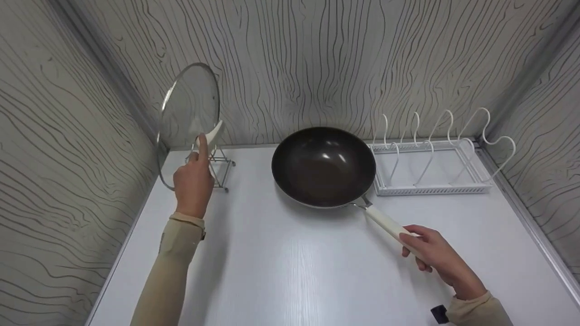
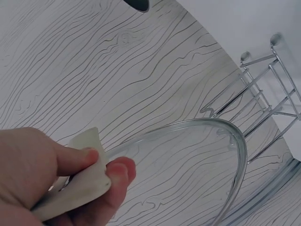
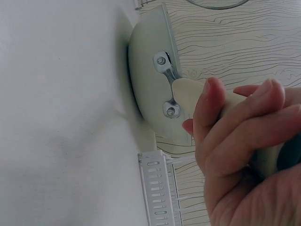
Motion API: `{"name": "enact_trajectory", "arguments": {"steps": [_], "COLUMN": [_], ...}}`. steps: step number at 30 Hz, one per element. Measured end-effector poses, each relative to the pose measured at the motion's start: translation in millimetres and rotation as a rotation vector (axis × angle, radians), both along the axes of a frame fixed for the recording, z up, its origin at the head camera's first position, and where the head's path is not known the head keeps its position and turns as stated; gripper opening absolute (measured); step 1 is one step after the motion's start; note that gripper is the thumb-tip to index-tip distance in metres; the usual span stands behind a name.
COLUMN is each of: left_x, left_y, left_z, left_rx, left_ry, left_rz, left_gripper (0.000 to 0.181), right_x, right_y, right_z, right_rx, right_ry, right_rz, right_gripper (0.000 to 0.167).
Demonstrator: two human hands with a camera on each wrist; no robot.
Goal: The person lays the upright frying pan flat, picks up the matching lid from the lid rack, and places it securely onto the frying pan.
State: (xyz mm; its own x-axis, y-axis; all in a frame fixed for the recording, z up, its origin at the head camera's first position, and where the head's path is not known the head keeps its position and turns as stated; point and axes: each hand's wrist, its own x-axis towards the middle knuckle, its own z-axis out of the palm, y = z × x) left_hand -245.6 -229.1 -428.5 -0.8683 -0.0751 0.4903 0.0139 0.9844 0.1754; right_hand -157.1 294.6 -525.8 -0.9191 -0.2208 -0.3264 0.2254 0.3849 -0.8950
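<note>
On the left, my left hand grips the cream handle of a round glass pan lid. The lid stands on edge, nearly upright, at a small wire rack; in the left wrist view its rim appears in front of the rack wires. Whether the lid touches the rack cannot be told. My right hand holds the long cream handle of a frying pan with a dark inside. In the right wrist view the pan's pale outer wall shows, with the fingers curled round the handle.
A white rack with several curved wire dividers stands at the back right, beside the pan. Wood-grain panels enclose the white table at the back and both sides.
</note>
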Motion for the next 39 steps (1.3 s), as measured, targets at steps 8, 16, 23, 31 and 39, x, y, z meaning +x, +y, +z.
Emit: {"name": "enact_trajectory", "arguments": {"steps": [8, 16, 23, 31, 39], "left_x": [6.6, 11.2, 12.1, 17.8, 22.5], "left_y": [5.3, 13.6, 21.1, 29.5, 36.6], "left_z": [9.7, 13.2, 16.1, 17.8, 20.2], "left_rx": [0.039, 0.061, 0.097, 0.135, 0.166], "left_ry": [0.034, 0.043, 0.051, 0.045, 0.065], "left_rz": [-0.023, -0.034, -0.066, -0.103, -0.15], "left_gripper": [0.073, 0.074, 0.074, 0.069, 0.068], "right_x": [0.1, 0.9, 1.5, 0.9, 0.7], "right_y": [-0.4, -1.6, -0.6, -1.1, -1.6], "right_z": [0.5, 2.2, 1.0, -0.1, 0.4], "right_rx": [0.016, -0.001, 0.005, 0.019, 0.018], "right_ry": [-0.008, 0.002, -0.002, -0.009, -0.015], "right_rz": [-0.005, 0.001, 0.005, -0.007, -0.014], "right_gripper": [0.06, 0.061, 0.062, 0.06, 0.06]}}
